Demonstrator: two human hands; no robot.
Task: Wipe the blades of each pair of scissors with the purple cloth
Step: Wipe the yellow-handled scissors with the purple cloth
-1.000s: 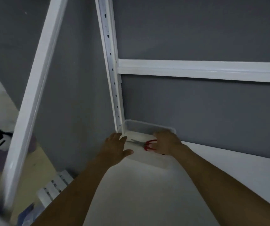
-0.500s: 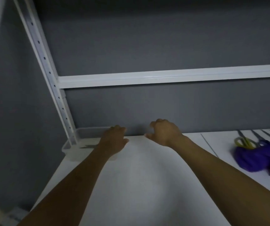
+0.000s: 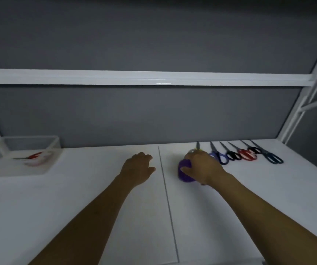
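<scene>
your right hand [image 3: 201, 167] grips the bunched purple cloth [image 3: 184, 170] just beside the row of scissors [image 3: 246, 155], your left hand [image 3: 138, 167] hovers loose and empty, and with one red pair [image 3: 34, 156] in the clear bin [image 3: 29, 138], the row looks unwiped.

A plain work bay of the lab or workshop sort. A white tabletop [image 3: 96, 217], split by a thin seam [image 3: 169, 207], sits inside a white metal frame [image 3: 295, 115] with a horizontal rail [image 3: 154, 77], and behind it there is only a flat grey wall [image 3: 154, 115]. Several scissors [image 3: 246, 154] lie in a neat row along the far right edge. A clear plastic bin [image 3: 29, 138] stands at the far left corner.
</scene>
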